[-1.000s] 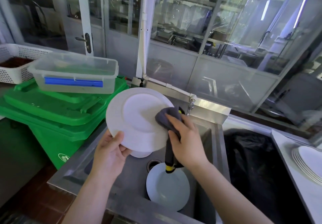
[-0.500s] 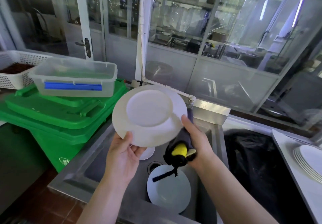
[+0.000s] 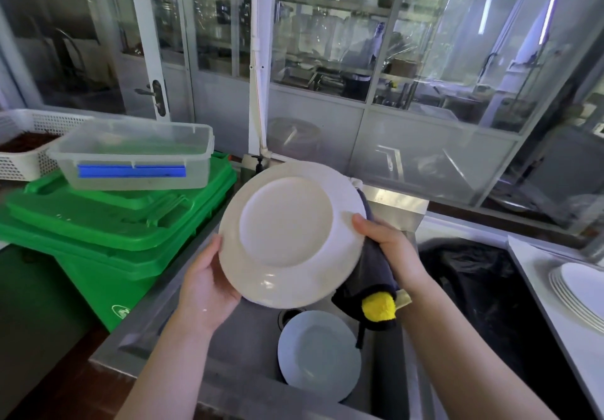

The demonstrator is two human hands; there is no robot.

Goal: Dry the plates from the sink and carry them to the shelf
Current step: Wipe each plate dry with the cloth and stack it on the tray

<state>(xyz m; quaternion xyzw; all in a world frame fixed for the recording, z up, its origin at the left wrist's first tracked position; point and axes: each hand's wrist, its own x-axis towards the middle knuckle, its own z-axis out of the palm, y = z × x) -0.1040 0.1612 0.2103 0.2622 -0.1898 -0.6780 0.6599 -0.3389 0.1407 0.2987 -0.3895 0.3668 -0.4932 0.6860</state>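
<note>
A plate (image 3: 291, 233) is held above the sink (image 3: 248, 338) between the left hand (image 3: 204, 285) and the right hand (image 3: 390, 249), with a cloth (image 3: 372, 276) between the right hand and the plate. Below it, in the sink, lies a second plate (image 3: 318, 354). Left of the sink stands a wheelie bin (image 3: 108, 223) with a lidded storage box (image 3: 134, 155) on top and a perforated basket (image 3: 19, 145) further left — to the right, past a bag-lined bin (image 3: 474, 289), a stack of plates (image 3: 578, 289) sits on the counter (image 3: 562, 328).

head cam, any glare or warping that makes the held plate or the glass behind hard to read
Head view: the white plate is evenly lit and sharp, with one faint sheen near its lower rim; the glass panels carry bright streaks and reflections that muddle what is behind them; wide-angle bowing tilts the frames toward the edges.
</note>
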